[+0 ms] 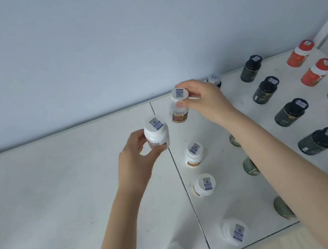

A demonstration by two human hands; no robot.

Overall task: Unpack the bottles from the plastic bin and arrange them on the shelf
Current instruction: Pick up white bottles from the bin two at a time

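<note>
Left hand [136,161] is wrapped round a white bottle [157,133], thumb and fingers on the body just below the cap, bottle held up above the shelf [62,195], not yet set down. Right hand [204,98] pinches a second white bottle [180,108] by its cap from above; can't tell if its base is touching the shelf or just off it, at the far end of the white column.

Below that, nearer bottles in the same column: one w/ a brown label band [194,154], then another [204,185], plus two blurred ones at the bottom edge. Further right, grey-green bottles partly hidden behind the right forearm, then a row of dark bottles [291,111], then orange ones [316,72] by the wall. Bin isn't in view.

Handling, prob.: small rigid plastic, light, won't crush. Smooth sides could slip, so grip at the ribbed cap or shoulder. Tall-ish & narrow, so tippy; neighbours stand near, so lower straight down.
</note>
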